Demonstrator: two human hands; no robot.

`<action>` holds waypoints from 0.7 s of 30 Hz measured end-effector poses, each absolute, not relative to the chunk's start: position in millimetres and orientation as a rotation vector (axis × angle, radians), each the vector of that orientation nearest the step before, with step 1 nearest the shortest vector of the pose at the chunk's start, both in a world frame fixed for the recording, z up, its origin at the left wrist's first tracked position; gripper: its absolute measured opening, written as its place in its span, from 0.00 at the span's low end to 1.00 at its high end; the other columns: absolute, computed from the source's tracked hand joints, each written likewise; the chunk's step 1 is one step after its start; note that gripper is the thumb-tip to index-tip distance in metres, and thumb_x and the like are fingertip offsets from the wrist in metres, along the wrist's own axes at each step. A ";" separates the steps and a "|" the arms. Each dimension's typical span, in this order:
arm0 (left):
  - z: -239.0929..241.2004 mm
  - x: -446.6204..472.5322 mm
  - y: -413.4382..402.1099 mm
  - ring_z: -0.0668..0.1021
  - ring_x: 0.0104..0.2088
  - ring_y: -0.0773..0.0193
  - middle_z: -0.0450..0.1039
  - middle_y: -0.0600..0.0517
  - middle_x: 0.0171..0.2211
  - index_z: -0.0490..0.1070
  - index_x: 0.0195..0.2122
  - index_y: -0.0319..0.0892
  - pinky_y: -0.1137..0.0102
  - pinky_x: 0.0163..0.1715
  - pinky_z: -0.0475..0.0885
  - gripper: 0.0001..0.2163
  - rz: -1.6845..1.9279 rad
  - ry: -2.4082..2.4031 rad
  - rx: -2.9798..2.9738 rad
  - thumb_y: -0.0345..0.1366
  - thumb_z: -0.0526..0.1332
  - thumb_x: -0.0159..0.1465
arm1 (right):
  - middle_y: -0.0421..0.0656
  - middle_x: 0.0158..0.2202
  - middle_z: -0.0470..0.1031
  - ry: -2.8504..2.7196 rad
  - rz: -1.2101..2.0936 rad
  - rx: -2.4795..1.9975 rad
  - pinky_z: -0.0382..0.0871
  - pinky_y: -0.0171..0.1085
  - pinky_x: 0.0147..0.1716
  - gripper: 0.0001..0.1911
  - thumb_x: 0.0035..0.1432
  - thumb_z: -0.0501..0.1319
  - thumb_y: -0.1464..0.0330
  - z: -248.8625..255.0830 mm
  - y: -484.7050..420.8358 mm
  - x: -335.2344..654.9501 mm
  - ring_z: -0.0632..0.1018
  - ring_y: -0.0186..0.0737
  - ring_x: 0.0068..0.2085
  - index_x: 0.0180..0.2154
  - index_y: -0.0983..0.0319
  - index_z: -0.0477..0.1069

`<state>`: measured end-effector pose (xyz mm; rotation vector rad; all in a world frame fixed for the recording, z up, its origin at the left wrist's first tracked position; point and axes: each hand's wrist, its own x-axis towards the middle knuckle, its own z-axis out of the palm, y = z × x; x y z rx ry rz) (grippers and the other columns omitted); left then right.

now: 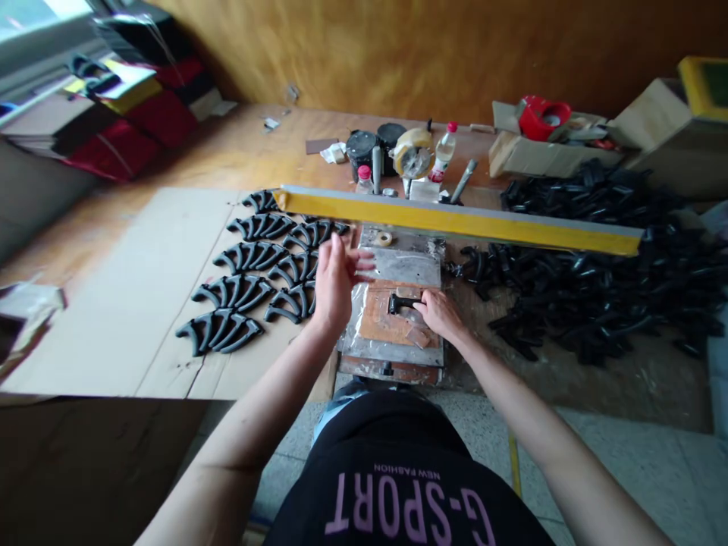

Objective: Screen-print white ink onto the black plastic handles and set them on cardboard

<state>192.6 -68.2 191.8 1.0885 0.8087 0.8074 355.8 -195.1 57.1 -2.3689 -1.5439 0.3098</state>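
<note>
Left hand [334,292] hovers, fingers [337,250] extended; right hand [442,314] pinches a black piece [396,304].

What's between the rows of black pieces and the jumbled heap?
Head view: a metal plate with a wooden board, a tape roll, the open left hand, and the right hand holding one black piece; a yellow bar crosses too.

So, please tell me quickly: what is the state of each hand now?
Left hand: open, with nothing visible in it.
Right hand: closed, holding one end of a black part.
</note>
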 end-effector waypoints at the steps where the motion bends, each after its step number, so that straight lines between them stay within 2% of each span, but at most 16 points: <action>1: 176.7 188.2 -85.0 0.80 0.30 0.62 0.79 0.44 0.38 0.68 0.49 0.41 0.72 0.22 0.72 0.27 0.646 0.848 1.043 0.59 0.55 0.61 | 0.47 0.33 0.76 -1.471 0.352 -2.383 0.66 0.37 0.36 0.06 0.63 0.59 0.65 61.5 -194.2 346.3 0.75 0.43 0.36 0.34 0.61 0.69; 3: 146.2 176.1 -118.7 0.82 0.34 0.56 0.78 0.40 0.42 0.69 0.49 0.40 0.69 0.23 0.74 0.28 0.282 0.917 0.923 0.59 0.59 0.59 | 0.45 0.32 0.75 -1.402 0.374 -2.299 0.65 0.36 0.35 0.07 0.64 0.58 0.64 73.2 -194.6 326.3 0.74 0.41 0.36 0.36 0.61 0.68; 4: 132.9 168.6 -132.1 0.82 0.38 0.54 0.78 0.39 0.45 0.69 0.49 0.41 0.67 0.26 0.76 0.27 0.221 0.933 0.859 0.58 0.59 0.60 | 0.45 0.33 0.75 -1.456 0.377 -2.193 0.65 0.36 0.36 0.07 0.64 0.58 0.63 78.4 -195.4 317.0 0.74 0.41 0.37 0.36 0.60 0.68; 6: 112.3 149.9 -145.8 0.81 0.42 0.53 0.77 0.39 0.47 0.70 0.47 0.40 0.66 0.30 0.77 0.23 0.223 0.986 0.766 0.54 0.59 0.62 | 0.43 0.34 0.75 -1.673 0.419 -1.908 0.66 0.36 0.40 0.07 0.65 0.58 0.64 83.2 -196.9 308.4 0.74 0.40 0.40 0.34 0.59 0.69; 8: 98.1 123.1 -140.7 0.82 0.38 0.56 0.78 0.40 0.45 0.70 0.45 0.39 0.68 0.29 0.76 0.19 0.299 1.082 0.752 0.51 0.56 0.64 | 0.42 0.35 0.76 -1.778 0.453 -1.756 0.66 0.36 0.42 0.08 0.66 0.55 0.66 79.0 -197.4 324.9 0.74 0.38 0.41 0.34 0.59 0.70; 12: 69.1 46.1 -103.7 0.81 0.27 0.62 0.79 0.44 0.37 0.68 0.41 0.39 0.71 0.24 0.74 0.19 0.391 1.466 0.911 0.51 0.51 0.67 | 0.48 0.40 0.74 -1.251 0.143 -2.247 0.67 0.41 0.44 0.09 0.64 0.54 0.70 52.9 -195.7 432.3 0.75 0.43 0.42 0.40 0.61 0.73; 14: 50.3 9.7 -90.4 0.80 0.23 0.61 0.79 0.45 0.31 0.67 0.38 0.40 0.69 0.22 0.74 0.19 0.295 1.682 0.982 0.52 0.50 0.66 | 0.53 0.46 0.72 -0.978 0.007 -2.443 0.67 0.42 0.45 0.16 0.60 0.58 0.68 37.8 -194.1 491.3 0.75 0.46 0.45 0.50 0.65 0.69; 16: 32.0 -14.5 -84.5 0.79 0.21 0.56 0.77 0.47 0.25 0.65 0.35 0.43 0.65 0.21 0.74 0.19 0.164 1.800 1.058 0.54 0.50 0.65 | 0.56 0.48 0.70 -0.852 0.015 -2.549 0.67 0.42 0.44 0.23 0.56 0.63 0.66 24.9 -191.9 533.3 0.75 0.47 0.46 0.52 0.66 0.67; 17: 24.6 -21.4 -82.9 0.79 0.21 0.54 0.75 0.48 0.22 0.65 0.34 0.44 0.63 0.20 0.74 0.19 0.105 1.817 1.109 0.56 0.50 0.64 | 0.56 0.46 0.71 -0.823 0.060 -2.570 0.67 0.42 0.43 0.23 0.53 0.66 0.65 20.1 -190.9 547.0 0.75 0.48 0.45 0.50 0.66 0.69; 19: 15.2 -27.4 -79.1 0.79 0.21 0.51 0.73 0.48 0.17 0.65 0.31 0.45 0.61 0.20 0.74 0.20 -0.005 1.793 1.227 0.58 0.49 0.63 | 0.52 0.38 0.74 -0.789 0.164 -2.554 0.67 0.43 0.41 0.15 0.48 0.68 0.67 15.1 -190.3 563.0 0.76 0.47 0.41 0.38 0.65 0.72; 21: 14.6 -27.4 -70.8 0.78 0.19 0.50 0.71 0.47 0.14 0.65 0.26 0.44 0.62 0.18 0.73 0.23 -0.165 1.781 1.311 0.59 0.49 0.62 | 0.47 0.29 0.73 -0.772 0.213 -2.497 0.67 0.44 0.40 0.08 0.45 0.68 0.70 16.6 -193.4 568.9 0.75 0.46 0.38 0.28 0.62 0.70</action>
